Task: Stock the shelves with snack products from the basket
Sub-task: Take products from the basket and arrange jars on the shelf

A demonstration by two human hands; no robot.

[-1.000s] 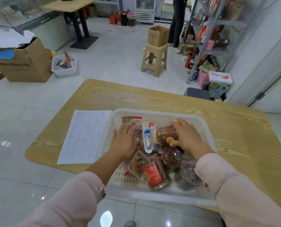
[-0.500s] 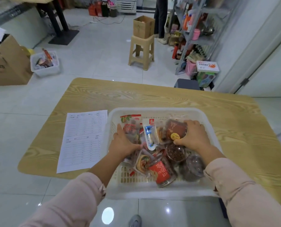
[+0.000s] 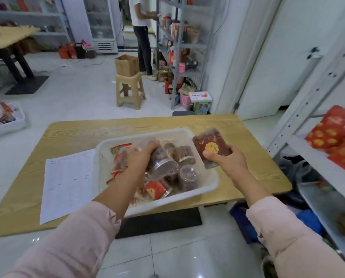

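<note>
The left hand point(image 3: 139, 157) had its fingers curled round a clear jar point(image 3: 161, 161) of dark snacks, just over the white basket point(image 3: 173, 199) on the table point(image 3: 67, 133). The right hand point(image 3: 227, 163) gripped a small brown tub point(image 3: 211, 147) by its near end, just right of the basket. Both looked light and stiff but slippy, so holding round the middle seemed safest on the way to the shelf point(image 3: 312, 155) on the right.

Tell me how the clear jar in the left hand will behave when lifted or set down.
The jar looks like rigid clear plastic, so it should keep its shape in the left hand. Being round, it would probably roll if laid sideways. Its smooth wall may be slippery.
</note>
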